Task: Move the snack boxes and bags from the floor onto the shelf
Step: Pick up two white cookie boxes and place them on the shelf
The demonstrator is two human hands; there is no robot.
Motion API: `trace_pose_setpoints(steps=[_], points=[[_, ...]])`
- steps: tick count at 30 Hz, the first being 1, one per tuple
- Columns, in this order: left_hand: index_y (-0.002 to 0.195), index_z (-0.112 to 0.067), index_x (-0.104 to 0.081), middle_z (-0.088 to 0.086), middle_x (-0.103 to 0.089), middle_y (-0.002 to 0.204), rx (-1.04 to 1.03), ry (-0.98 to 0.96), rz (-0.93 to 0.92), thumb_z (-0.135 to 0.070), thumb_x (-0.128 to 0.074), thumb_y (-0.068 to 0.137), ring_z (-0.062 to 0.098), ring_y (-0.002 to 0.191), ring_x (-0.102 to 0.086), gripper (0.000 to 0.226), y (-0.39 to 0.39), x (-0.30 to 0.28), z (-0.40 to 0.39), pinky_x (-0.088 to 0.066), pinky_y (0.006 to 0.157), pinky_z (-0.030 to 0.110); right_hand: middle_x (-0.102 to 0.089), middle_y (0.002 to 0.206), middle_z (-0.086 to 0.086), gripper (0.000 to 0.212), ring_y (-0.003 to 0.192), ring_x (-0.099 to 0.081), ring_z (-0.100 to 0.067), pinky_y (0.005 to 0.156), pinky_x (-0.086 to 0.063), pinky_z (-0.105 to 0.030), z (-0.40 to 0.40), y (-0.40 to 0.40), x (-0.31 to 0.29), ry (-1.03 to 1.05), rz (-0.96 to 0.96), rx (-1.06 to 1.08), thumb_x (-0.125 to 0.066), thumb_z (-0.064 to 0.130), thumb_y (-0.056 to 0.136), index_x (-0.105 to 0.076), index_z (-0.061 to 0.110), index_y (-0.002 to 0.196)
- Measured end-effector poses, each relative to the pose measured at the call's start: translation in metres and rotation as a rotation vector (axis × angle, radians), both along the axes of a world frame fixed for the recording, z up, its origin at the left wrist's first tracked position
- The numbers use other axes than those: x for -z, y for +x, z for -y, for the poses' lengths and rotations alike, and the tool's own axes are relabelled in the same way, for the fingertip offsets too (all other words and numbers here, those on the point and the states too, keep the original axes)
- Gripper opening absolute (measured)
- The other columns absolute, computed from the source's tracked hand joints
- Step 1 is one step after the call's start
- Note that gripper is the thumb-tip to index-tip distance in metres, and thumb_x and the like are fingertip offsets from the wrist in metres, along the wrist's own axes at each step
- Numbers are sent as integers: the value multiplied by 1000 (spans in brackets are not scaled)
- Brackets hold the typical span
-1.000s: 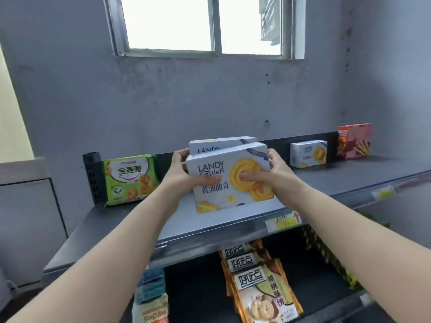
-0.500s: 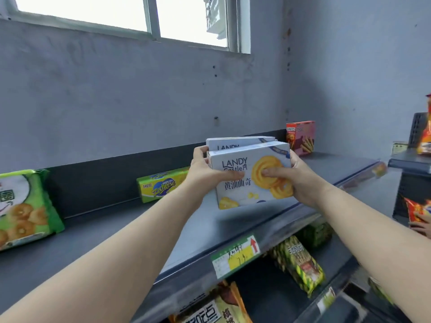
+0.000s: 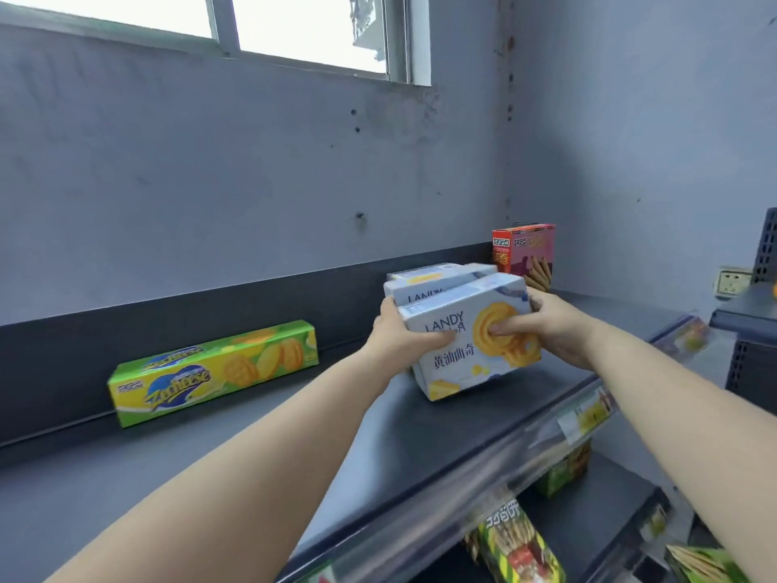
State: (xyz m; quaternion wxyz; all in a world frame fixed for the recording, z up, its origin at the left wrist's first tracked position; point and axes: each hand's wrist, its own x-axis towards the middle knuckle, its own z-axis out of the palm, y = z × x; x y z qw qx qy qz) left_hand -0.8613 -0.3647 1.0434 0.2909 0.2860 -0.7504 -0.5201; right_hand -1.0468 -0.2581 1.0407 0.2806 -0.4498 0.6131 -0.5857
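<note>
Two white Landy butter-cookie boxes [image 3: 462, 355] are pressed together between my hands, one behind the other, held just above the dark top shelf [image 3: 420, 435]. My left hand [image 3: 399, 338] grips their left end. My right hand [image 3: 551, 330] grips the right end, thumb lying across the front cookie picture. A third matching white box [image 3: 433, 273] stands on the shelf right behind the held pair, partly hidden by them.
A long green and yellow biscuit box [image 3: 212, 372] leans on the shelf's back panel at left. A red and pink stick-biscuit box [image 3: 525, 254] stands at the back right. Green snack packs [image 3: 513, 544] fill the lower shelf. A second shelf unit [image 3: 748, 321] stands at the right edge.
My hands carried the two boxes to the right along the shelf and deeper toward the white box at the back. The view panned right with them; the green bag left the frame.
</note>
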Motion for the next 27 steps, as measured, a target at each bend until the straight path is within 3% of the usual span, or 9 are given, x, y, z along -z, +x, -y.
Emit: trace_pose_setpoints(steps=[2,4,9,12,14,17,19,22,27], points=[[145,-29,-12,-3,-52,133,38,17,89,-17,-75,76,15,110,-54,95,-19,2,1,-47,75,25,-55,129,-4,90,115,-55,-20,95,-47,-33,12,-24,4,98,-153,143,-79,-2,66,-35,15,142],[148,-31,-2,-5,-50,136,25,2,128,-16,-74,77,14,112,-52,103,-32,-1,-1,-45,82,28,-45,139,-6,96,121,-47,-21,100,-41,-33,20,-37,4,133,-249,224,-79,1,66,-27,16,145],[149,-30,-12,-4,-43,137,-80,-125,176,-25,-72,80,12,108,-46,91,-23,-22,5,-42,81,26,-48,133,-1,57,128,-40,-19,100,-35,-31,31,-29,-20,-92,-526,291,-60,-1,75,-46,18,127],[144,-30,-28,-2,-41,144,-202,-288,275,-31,-72,79,15,116,-48,78,17,-33,10,-40,86,24,-53,115,9,40,123,-44,-19,106,-34,-43,45,7,-39,-187,-724,232,-60,7,76,-56,22,114],[139,-30,-36,-2,-46,139,-274,-371,337,-32,-70,80,13,109,-48,68,55,-36,9,-38,84,24,-53,108,12,34,117,-47,-18,105,-34,-46,58,46,-44,-246,-793,129,-59,10,77,-59,21,109],[131,-29,-44,-4,-51,131,-449,-524,452,-33,-66,82,15,104,-50,53,124,-41,-3,-42,86,28,-56,101,11,27,103,-52,-16,97,-41,-41,75,122,-45,-303,-875,-32,-60,15,78,-61,19,105],[128,-29,-46,-6,-53,129,-607,-662,622,-35,-62,83,17,110,-52,48,178,-43,-21,-43,86,31,-57,98,9,25,92,-53,-14,89,-46,-37,82,182,-43,-316,-930,-147,-60,19,78,-61,20,104],[128,-25,-45,-2,-53,128,-805,-811,899,-39,-55,86,22,117,-50,45,273,-41,-55,-42,89,35,-61,105,4,31,95,-55,-19,79,-44,-30,79,285,-39,-322,-1099,-284,-61,29,80,-58,21,110],[126,-20,-45,6,-54,129,-1066,-687,1245,-43,-47,89,30,117,-51,44,443,-18,-143,-43,91,40,-61,115,-4,35,103,-57,-28,70,-40,-32,34,467,-18,-503,-1329,-522,-54,39,86,-52,17,113]])
